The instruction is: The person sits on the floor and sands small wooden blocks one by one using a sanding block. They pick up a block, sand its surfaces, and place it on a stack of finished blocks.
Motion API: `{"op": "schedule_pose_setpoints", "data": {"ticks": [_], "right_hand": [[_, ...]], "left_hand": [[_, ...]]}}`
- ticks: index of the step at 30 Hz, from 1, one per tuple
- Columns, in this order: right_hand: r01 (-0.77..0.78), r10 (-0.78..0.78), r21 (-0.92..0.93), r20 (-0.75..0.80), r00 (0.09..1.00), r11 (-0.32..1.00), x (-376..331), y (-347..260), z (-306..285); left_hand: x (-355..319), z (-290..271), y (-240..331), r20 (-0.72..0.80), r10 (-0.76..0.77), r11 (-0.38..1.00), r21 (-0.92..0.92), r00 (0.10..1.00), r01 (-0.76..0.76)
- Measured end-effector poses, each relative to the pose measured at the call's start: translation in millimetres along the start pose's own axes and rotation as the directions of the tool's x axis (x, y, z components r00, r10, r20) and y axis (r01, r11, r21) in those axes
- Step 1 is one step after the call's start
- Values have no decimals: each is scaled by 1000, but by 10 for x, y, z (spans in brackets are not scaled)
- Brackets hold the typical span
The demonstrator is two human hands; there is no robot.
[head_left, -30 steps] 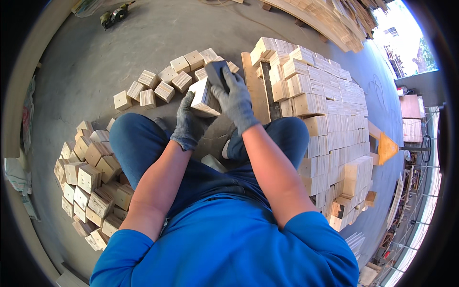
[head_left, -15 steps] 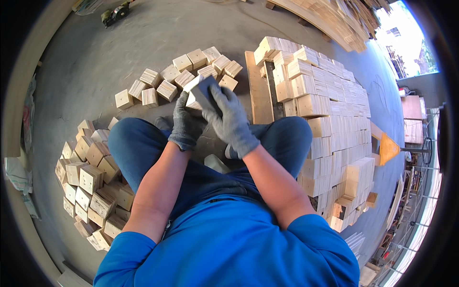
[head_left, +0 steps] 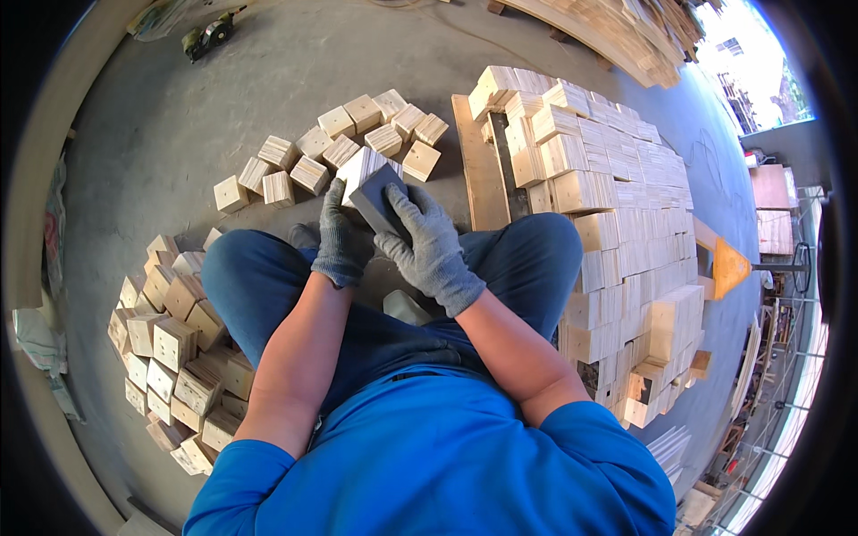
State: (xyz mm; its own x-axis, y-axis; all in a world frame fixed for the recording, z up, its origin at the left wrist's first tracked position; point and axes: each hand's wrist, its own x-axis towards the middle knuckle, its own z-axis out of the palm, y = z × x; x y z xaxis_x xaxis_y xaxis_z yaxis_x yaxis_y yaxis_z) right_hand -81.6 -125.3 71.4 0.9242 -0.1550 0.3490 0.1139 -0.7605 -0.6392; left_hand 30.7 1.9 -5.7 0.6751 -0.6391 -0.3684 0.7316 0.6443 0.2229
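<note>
Loose wooden blocks (head_left: 331, 147) scattered on the concrete floor (head_left: 152, 125) ahead; a second heap of blocks (head_left: 174, 353) at the floor's left edge; stacked block rows (head_left: 617, 223) right; orange cone-shaped object (head_left: 728, 266) beyond; timber planks (head_left: 617, 27) at the far edge

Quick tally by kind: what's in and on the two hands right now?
grey gloves: 2, one on the left hand, one on the right hand
wooden block: 1
dark pad: 1
Total: 4
</note>
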Motion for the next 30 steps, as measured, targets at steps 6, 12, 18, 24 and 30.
{"op": "schedule_pose_setpoints", "data": {"ticks": [6, 12, 18, 24, 30], "right_hand": [[-167, 161, -39, -122, 979, 985, 577, 392, -96], [-99, 90, -82, -110, 990, 992, 382, 366, -111], [39, -42, -81, -33, 999, 996, -187, 23, -55], [-16, 3, -107, -125, 992, 994, 380, 416, -123], [-213, 203, -51, -151, 967, 976, 606, 751, -183]], "left_hand": [[-37, 176, -113, -96, -75, 997, -6, 993, 75], [-3, 167, -105, -49, -14, 1000, 4, 999, 14], [-36, 60, -20, 62, -49, 999, 19, 997, 47], [17, 101, -105, 22, -91, 993, -67, 996, 92], [-59, 257, -149, -69, -120, 991, 58, 990, 124]]}}
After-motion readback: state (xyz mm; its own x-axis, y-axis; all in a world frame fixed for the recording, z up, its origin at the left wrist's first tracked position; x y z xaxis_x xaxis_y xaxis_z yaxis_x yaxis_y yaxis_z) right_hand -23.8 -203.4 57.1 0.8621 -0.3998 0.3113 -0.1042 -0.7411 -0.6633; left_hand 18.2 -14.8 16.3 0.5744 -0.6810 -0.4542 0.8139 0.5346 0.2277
